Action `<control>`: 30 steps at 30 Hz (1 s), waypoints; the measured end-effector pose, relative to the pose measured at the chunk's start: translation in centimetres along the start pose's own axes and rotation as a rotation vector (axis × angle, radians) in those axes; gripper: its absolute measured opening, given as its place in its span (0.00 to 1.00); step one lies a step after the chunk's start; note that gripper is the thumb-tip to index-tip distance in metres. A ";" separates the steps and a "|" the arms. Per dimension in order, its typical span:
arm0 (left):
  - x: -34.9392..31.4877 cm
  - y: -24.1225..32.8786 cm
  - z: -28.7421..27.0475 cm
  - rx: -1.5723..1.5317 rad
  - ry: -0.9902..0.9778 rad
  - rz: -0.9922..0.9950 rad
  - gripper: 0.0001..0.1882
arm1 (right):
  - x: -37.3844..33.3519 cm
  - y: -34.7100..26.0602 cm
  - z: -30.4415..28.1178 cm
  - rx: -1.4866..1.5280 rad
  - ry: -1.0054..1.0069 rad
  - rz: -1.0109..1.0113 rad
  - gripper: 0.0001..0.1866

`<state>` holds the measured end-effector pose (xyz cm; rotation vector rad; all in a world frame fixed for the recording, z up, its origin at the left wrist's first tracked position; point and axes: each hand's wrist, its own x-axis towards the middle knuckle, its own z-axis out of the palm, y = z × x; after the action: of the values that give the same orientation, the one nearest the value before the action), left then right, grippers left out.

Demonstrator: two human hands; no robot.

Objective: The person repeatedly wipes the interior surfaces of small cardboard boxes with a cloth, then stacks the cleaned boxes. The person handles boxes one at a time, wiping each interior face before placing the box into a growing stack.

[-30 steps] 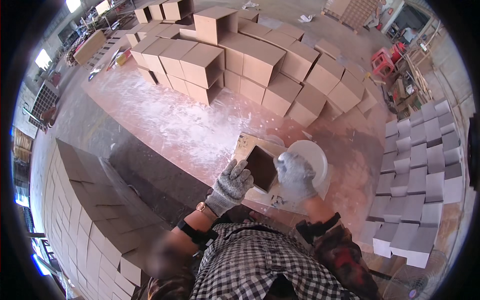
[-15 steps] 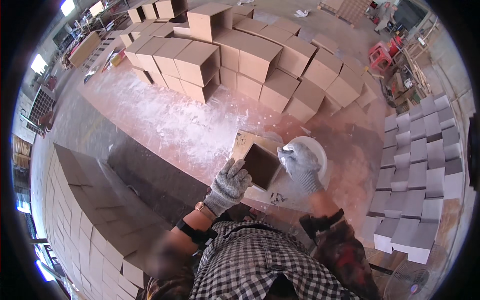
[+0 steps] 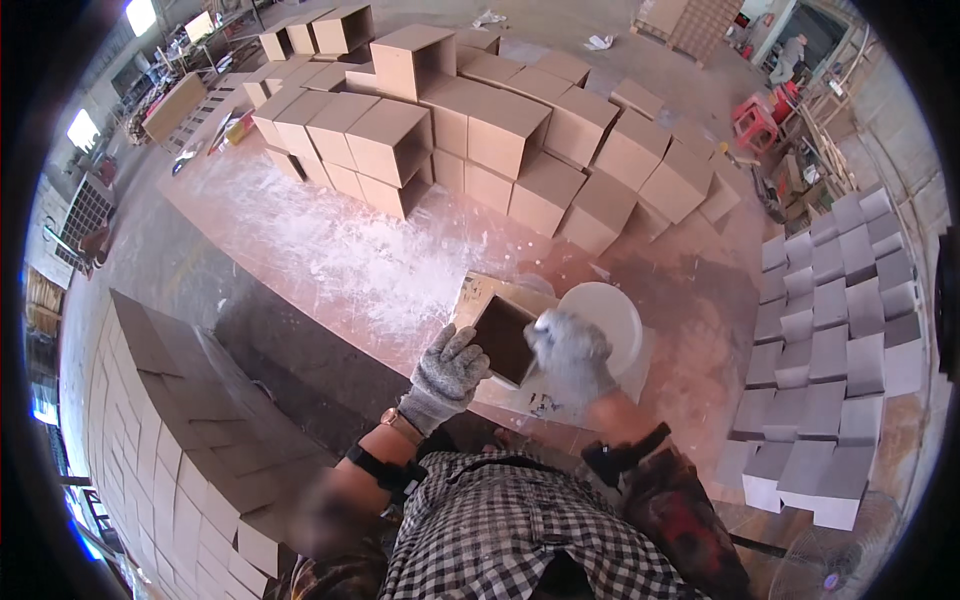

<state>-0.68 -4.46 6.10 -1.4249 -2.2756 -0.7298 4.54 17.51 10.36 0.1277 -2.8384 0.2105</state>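
Note:
An open brown cardboard-like box [image 3: 503, 338] lies in front of me with its dark hollow facing up toward me. My left hand [image 3: 449, 371], in a grey knitted glove, grips the box's left edge with curled fingers. At the opposite edge is my right hand [image 3: 572, 352], also gloved and slightly smeared by motion. Its fingers are closed, and whatever they hold is hidden. A round white tub [image 3: 612, 318] stands just beyond the right hand, partly covered by it. Under the box is a pale, stained board [image 3: 548, 404].
Stacked brown boxes [image 3: 480, 125] run across the far side of the reddish, white-smeared table [image 3: 330, 240]. More stacks stand at the left [image 3: 165, 430] and grey-white boxes [image 3: 825, 345] at the right. Red stools [image 3: 755, 125] and a distant person [image 3: 790, 58] are at the far right.
My right hand has moved left from over the tub to the box's right edge, uncovering more of the tub. My left hand stays on the box, slightly lower left in view.

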 end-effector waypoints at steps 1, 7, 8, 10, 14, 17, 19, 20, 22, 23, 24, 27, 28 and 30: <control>0.1 0.1 0.4 0.001 0.003 0.007 0.15 | 1.1 1.0 -0.1 -0.004 0.006 0.003 0.07; 0.3 0.1 0.7 -0.008 0.069 0.026 0.16 | 1.1 3.8 0.5 0.451 0.071 0.332 0.11; 0.5 0.1 0.6 -0.013 0.017 0.012 0.17 | -0.2 4.6 1.3 0.361 0.130 0.281 0.11; 0.5 0.2 0.3 -0.015 -0.034 0.004 0.17 | -2.4 4.3 0.0 0.839 0.201 0.532 0.11; -0.1 1.3 -0.8 0.025 -0.011 -0.031 0.23 | -7.9 4.6 -0.3 1.137 0.467 0.784 0.15; -1.0 1.7 -1.4 -0.006 -0.056 -0.050 0.29 | -12.7 4.4 0.2 1.406 0.616 0.956 0.16; -2.1 1.7 -1.7 0.057 0.011 -0.157 0.30 | -12.7 2.3 -2.3 1.615 0.653 1.095 0.16; -2.5 1.5 -2.0 0.078 0.011 -0.178 0.29 | -13.6 2.2 -2.4 1.559 0.678 1.122 0.16; -3.2 0.9 -2.2 0.090 0.003 -0.189 0.30 | -15.3 2.1 -2.3 1.497 0.714 1.157 0.16; -3.5 0.7 -2.1 0.109 -0.002 -0.210 0.30 | -16.1 2.3 -1.9 1.446 0.686 1.162 0.16; -3.4 0.5 -2.4 0.083 -0.011 -0.209 0.30 | -16.0 2.0 -2.0 1.400 0.661 1.157 0.16; -3.2 0.3 -2.2 0.106 -0.048 -0.094 0.30 | -15.8 -0.1 -2.1 1.636 0.720 1.144 0.17; -2.9 0.4 -1.8 0.100 -0.042 -0.086 0.30 | -15.9 -0.5 -1.9 1.628 0.731 1.141 0.17; -1.9 0.9 -0.7 0.071 -0.077 0.077 0.30 | -16.3 -1.3 -1.5 1.345 0.614 1.127 0.16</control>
<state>1.02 -5.94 5.83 -1.5219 -2.2660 -0.5742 20.61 17.51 7.18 -1.0344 -1.4167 1.8647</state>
